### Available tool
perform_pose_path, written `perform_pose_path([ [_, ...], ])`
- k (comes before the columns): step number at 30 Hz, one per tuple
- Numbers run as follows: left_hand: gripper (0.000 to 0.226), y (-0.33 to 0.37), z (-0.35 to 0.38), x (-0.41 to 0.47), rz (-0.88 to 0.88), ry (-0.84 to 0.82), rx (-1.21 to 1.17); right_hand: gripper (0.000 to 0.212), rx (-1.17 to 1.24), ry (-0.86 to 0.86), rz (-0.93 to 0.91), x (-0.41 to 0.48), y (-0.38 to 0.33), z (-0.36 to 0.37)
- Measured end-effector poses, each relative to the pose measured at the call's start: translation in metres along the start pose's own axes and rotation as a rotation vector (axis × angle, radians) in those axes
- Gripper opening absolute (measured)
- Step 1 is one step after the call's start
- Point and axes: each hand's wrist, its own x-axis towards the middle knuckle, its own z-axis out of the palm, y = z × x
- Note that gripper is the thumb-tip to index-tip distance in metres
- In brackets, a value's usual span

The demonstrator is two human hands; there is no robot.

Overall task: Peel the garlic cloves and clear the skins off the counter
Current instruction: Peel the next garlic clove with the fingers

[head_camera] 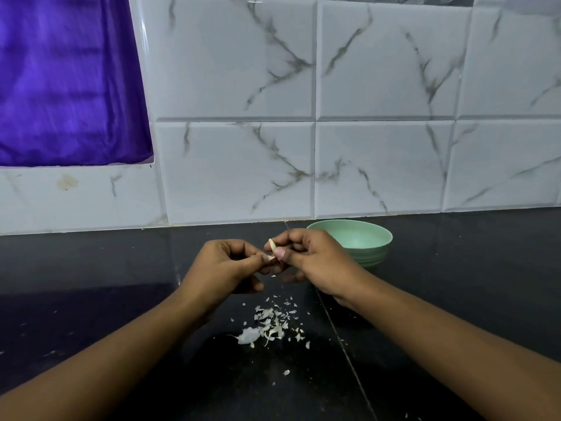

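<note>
A small pale garlic clove [272, 245] is held above the dark counter, pinched between the thumb and fingers of my right hand [309, 262]. My left hand [226, 268] meets it from the left, its fingertips pinching the clove's lower end or a bit of its skin. Below the hands a heap of white garlic skins [270, 325] lies scattered on the counter [91, 299]. A mint-green bowl [368, 241] stands just behind my right hand; its inside is mostly hidden from here.
A white marble-patterned tiled wall [379, 165] rises behind the counter. A purple cloth [66, 80] fills a recess at the upper left. A seam in the counter [343, 341] runs diagonally past the skins.
</note>
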Motion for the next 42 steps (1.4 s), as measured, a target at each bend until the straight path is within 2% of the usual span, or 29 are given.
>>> perform_pose_path([
  [6,0.013,0.006,-0.017,0.005,-0.079,-0.117,0.070,0.018,0.214,-0.079,0.191,0.002,0.000,-0.007],
  [10,0.013,0.007,-0.022,0.005,-0.065,-0.263,0.296,0.018,0.230,-0.086,0.215,0.003,0.001,-0.008],
  [13,0.012,0.008,-0.019,0.004,-0.009,-0.308,0.451,0.017,0.211,-0.090,0.197,0.003,0.002,-0.011],
  [20,0.014,0.011,-0.023,0.005,0.123,-0.253,0.506,0.015,0.170,-0.109,0.183,0.004,0.004,-0.011],
  [25,0.042,0.006,-0.022,0.005,0.125,-0.240,0.480,0.016,0.169,-0.112,0.187,0.005,0.005,-0.012],
  [27,0.044,0.007,-0.020,0.004,0.109,-0.247,0.454,0.017,0.170,-0.116,0.188,0.004,0.005,-0.012],
  [30,0.036,0.007,-0.022,0.006,0.135,-0.258,0.498,0.019,0.172,-0.118,0.186,0.004,0.005,-0.012],
  [32,0.005,0.005,-0.027,0.008,0.208,-0.246,0.567,0.019,0.180,-0.117,0.186,0.004,0.005,-0.012],
  [34,0.016,0.002,-0.029,0.010,0.233,-0.241,0.601,0.019,0.183,-0.117,0.183,0.004,0.005,-0.012],
  [36,0.006,0.002,-0.027,0.011,0.208,-0.237,0.606,0.018,0.182,-0.118,0.171,0.004,0.004,-0.012],
  [40,0.042,0.002,-0.024,0.011,0.160,-0.140,0.587,0.014,0.193,-0.114,0.161,0.003,0.003,-0.011],
  [42,0.035,0.001,-0.025,0.012,0.194,-0.139,0.591,0.013,0.203,-0.117,0.157,0.003,0.003,-0.011],
])
